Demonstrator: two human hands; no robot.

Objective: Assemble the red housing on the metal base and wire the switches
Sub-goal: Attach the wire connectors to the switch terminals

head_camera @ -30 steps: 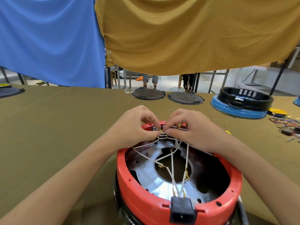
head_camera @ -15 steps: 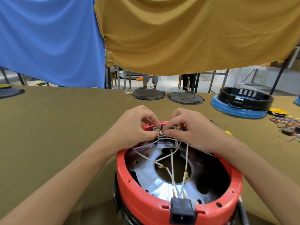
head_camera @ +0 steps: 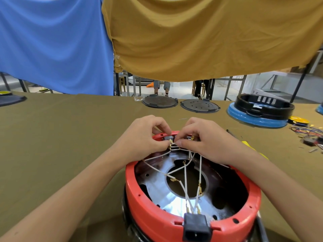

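Red housing (head_camera: 145,203) sits open side up on the table (head_camera: 61,137), black socket (head_camera: 195,227) nearest us. Left hand (head_camera: 141,138) and right hand (head_camera: 204,140), fingers curled, pinch white wires (head_camera: 185,175) at its far rim.

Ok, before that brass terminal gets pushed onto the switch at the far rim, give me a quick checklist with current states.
1. Left hand pinches the brass terminal: ok.
2. Right hand fingertips steady the white wires beside it: ok.
3. Red housing seated round the metal base: ok.
4. Black power socket in the near rim, wires attached: ok.
5. Switch tab aligned with the terminal: cannot tell, fingers hide it.
6. Wires untangled across the opening: not ok, several cross.
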